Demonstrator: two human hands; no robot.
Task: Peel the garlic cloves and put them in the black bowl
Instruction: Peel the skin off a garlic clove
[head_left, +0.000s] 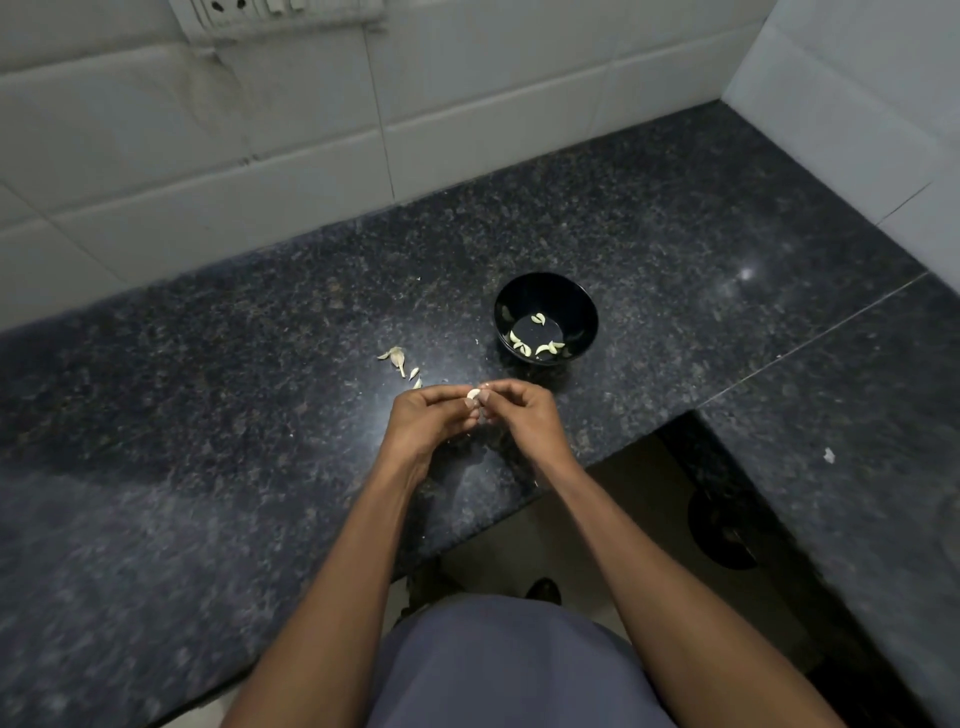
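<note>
Bowl (545, 318): black, upright on the dark speckled counter (208, 415), holding several peeled cloves (543, 347) scattered over its bottom, most toward the side nearest me. Clove (473, 394): pale, held in the air just short of the bowl on my side, pinched between both my hands. Left hand (427, 420): fingers curled in, tips gripping the clove from the left. Right hand (525, 415): fingers curled likewise, thumb and fingertips on the same clove from the right, the two hands touching at the fingertips. How much skin is left on this clove I cannot tell. Skins (397, 357): a small heap of papery bits on the counter left of the bowl, with a few more pieces (414, 373) trailing from it toward my left hand. Scrap (829, 455): one pale bit on the counter well to the right of the bowl. Wall (260, 130): white tiles behind the bowl, rising from the counter's far edge.
</note>
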